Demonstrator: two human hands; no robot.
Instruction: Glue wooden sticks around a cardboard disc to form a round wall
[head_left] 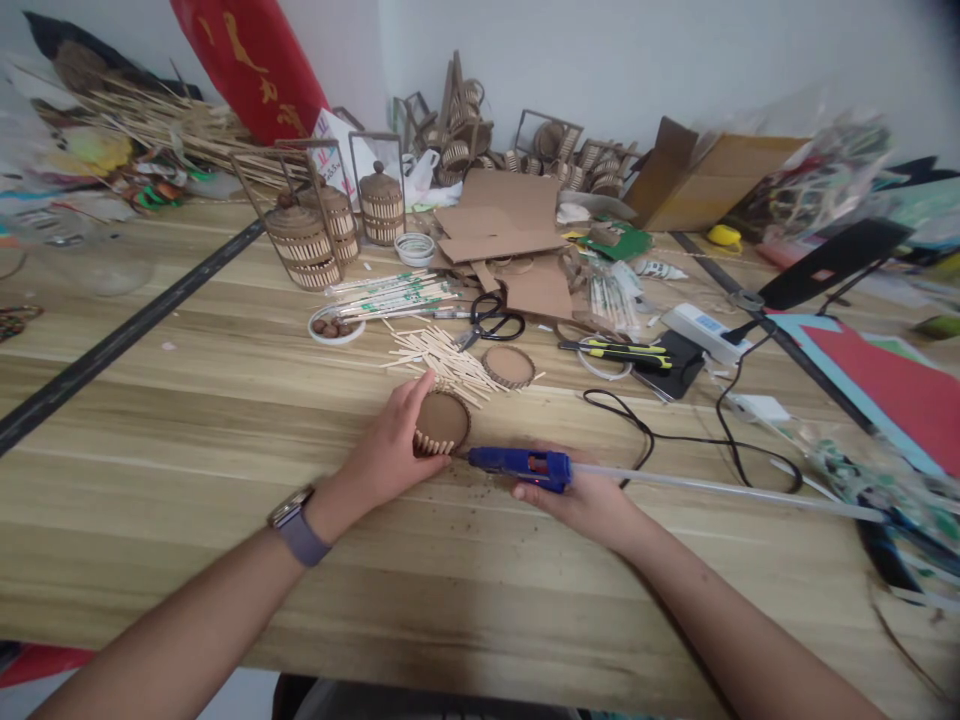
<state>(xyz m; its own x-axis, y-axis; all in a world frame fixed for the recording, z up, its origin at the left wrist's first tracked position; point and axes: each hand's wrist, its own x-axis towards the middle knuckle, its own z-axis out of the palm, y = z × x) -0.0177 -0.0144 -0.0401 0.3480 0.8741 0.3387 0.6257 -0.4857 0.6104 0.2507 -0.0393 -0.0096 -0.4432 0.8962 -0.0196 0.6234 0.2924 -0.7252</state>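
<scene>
My left hand [390,430] grips the near left side of a round cardboard base [442,418] with a corrugated rim. Short wooden sticks [433,444] stand in a row along the rim's front. In my right hand [577,505] is a blue glue gun [517,464], its nozzle at the rim close to my left thumb. A long clear glue stick [720,490] sticks out of its back end. Just beyond the base lies a loose pile of cut sticks [442,358], with a second round cardboard piece [508,367] beside it.
Black scissors [496,320], a white dish of brown beads [335,326] and cardboard scraps [510,225] lie farther back. Small stick lanterns [381,205] stand at the back left. To the right are a yellow-black cutter [626,352], a black cable [686,437] and a power strip [705,330].
</scene>
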